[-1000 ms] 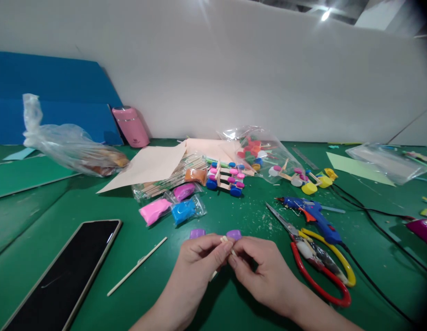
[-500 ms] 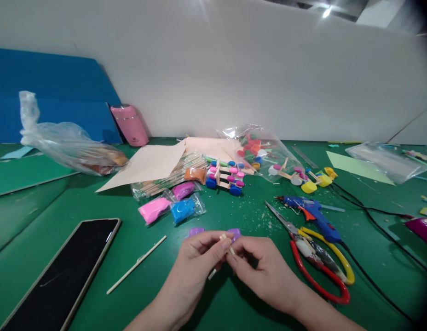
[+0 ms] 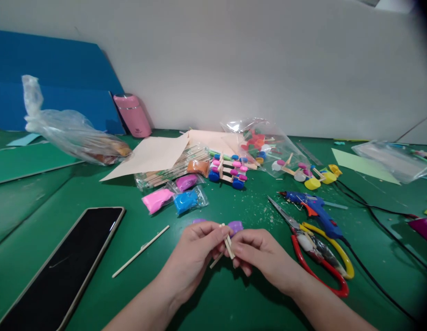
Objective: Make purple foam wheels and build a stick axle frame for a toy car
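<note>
Between my two hands, just above the table, are a few short wooden sticks (image 3: pixel 229 247). My left hand (image 3: pixel 196 253) pinches their upper ends between thumb and fingers. From the other side my right hand (image 3: pixel 263 257) grips the sticks' lower part with thumb and forefinger. Another stick end (image 3: pixel 216 261) pokes out below my left fingers. Right behind the fingertips lies a purple piece (image 3: pixel 235 226), with a second purple piece (image 3: pixel 199 221) partly hidden by my left hand. A longer wooden stick (image 3: pixel 141 251) lies on the table left of my hands.
Long-handled pliers (image 3: pixel 337 289) and a blue glue gun (image 3: pixel 317 209) with its cable lie to the right. A phone (image 3: pixel 61 271) is at the left. Clay packets (image 3: pixel 186 201), bundled sticks (image 3: pixel 161 174), small stick-built models (image 3: pixel 229 171) and a plastic bag of coloured caps (image 3: pixel 258 142) stand behind.
My fingers have shifted on the sticks, so more of their length shows between my hands. The right fingers sit a little farther right. The whole view has tilted slightly downward.
</note>
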Tool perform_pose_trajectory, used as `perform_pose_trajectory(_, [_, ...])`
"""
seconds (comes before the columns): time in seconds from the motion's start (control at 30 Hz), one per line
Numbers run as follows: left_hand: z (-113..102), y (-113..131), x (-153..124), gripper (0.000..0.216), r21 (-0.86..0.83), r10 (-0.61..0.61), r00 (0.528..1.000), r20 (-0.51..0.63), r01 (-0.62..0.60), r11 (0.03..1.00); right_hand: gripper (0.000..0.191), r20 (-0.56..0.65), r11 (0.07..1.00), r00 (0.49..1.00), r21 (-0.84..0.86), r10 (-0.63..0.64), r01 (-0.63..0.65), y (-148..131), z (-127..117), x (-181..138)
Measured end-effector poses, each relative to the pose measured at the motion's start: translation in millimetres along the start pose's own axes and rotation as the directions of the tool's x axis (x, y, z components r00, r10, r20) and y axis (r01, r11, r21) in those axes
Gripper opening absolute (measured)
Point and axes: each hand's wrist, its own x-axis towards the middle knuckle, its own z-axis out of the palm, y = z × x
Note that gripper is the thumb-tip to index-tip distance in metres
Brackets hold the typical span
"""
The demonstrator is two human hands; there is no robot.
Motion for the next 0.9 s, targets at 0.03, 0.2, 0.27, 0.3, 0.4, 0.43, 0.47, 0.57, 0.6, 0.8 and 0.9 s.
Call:
perform_pose_trajectory(0.03, [0.1, -0.5, 0.5, 0.022, 0.0, 0.0, 1.0, 0.003, 0.0, 1.0, 0.028, -0.004, 1.0, 1.0, -0.003, 0.0, 0.0, 0.1, 0.5, 0.0])
perform_pose_trajectory(0.2, [-0.4, -2.6, 1.7, 0.02, 0.004, -0.003, 1.0, 0.024, 0.002, 1.0, 0.027, -0.007, 1.0, 1.0, -0.011, 0.008, -0.008, 0.3, 1.9, -0.2])
perform_pose_trajectory(0.27, [-0.9, -2.8, 1.3, 0.021, 0.01, -0.001, 1.0, 0.021, 0.001, 1.0, 0.027, -0.006, 1.0, 1.0, -0.013, 0.014, -0.014, -0.1, 2.2, -0.2])
perform_pose_trajectory(0.3, [-1.1, -2.8, 1.0, 0.021, 0.012, -0.003, 1.0, 0.021, 0.003, 1.0, 0.027, -0.007, 1.0, 1.0, -0.014, 0.017, -0.017, -0.4, 2.4, -0.2])
perform_pose_trajectory(0.4, [-1.2, -2.3, -0.2, 0.019, -0.003, -0.011, 0.999, 0.044, 0.011, 1.0, 0.028, -0.02, 1.0, 1.0, -0.019, 0.012, -0.012, -1.4, 2.7, -0.1])
perform_pose_trajectory(0.43, [-1.0, -1.9, -0.6, 0.018, -0.017, -0.009, 0.998, 0.058, 0.01, 1.0, 0.028, -0.027, 1.0, 1.0, -0.021, 0.004, -0.005, -1.8, 2.7, -0.1])
perform_pose_trajectory(0.47, [-0.7, -1.5, -0.9, 0.018, -0.031, -0.004, 0.997, 0.072, 0.006, 0.999, 0.028, -0.036, 1.0, 0.999, -0.027, -0.004, 0.003, -2.1, 2.5, 0.0])
perform_pose_trajectory(0.57, [0.6, -0.5, -1.5, 0.023, -0.045, 0.031, 0.996, 0.088, -0.027, 0.999, 0.029, -0.071, 0.998, 0.997, -0.062, -0.034, 0.029, -3.4, 1.8, 0.4])
perform_pose_trajectory(0.6, [1.1, -0.4, -1.7, 0.022, -0.027, 0.039, 0.996, 0.079, -0.037, 0.999, 0.029, -0.087, 0.996, 0.995, -0.078, -0.045, 0.039, -3.9, 1.6, 0.5])
perform_pose_trajectory(0.8, [1.8, -3.0, -3.7, 0.01, 0.113, 0.081, 0.997, -0.001, -0.08, 0.99, 0.03, -0.125, 0.98, 0.986, -0.176, -0.111, 0.088, -4.2, 2.9, 0.2])
perform_pose_trajectory(0.9, [2.0, -3.4, -3.0, 0.013, 0.158, 0.1, 0.994, -0.033, -0.094, 0.983, 0.028, -0.115, 0.977, 0.987, -0.195, -0.114, 0.09, -2.9, 3.2, -0.4])
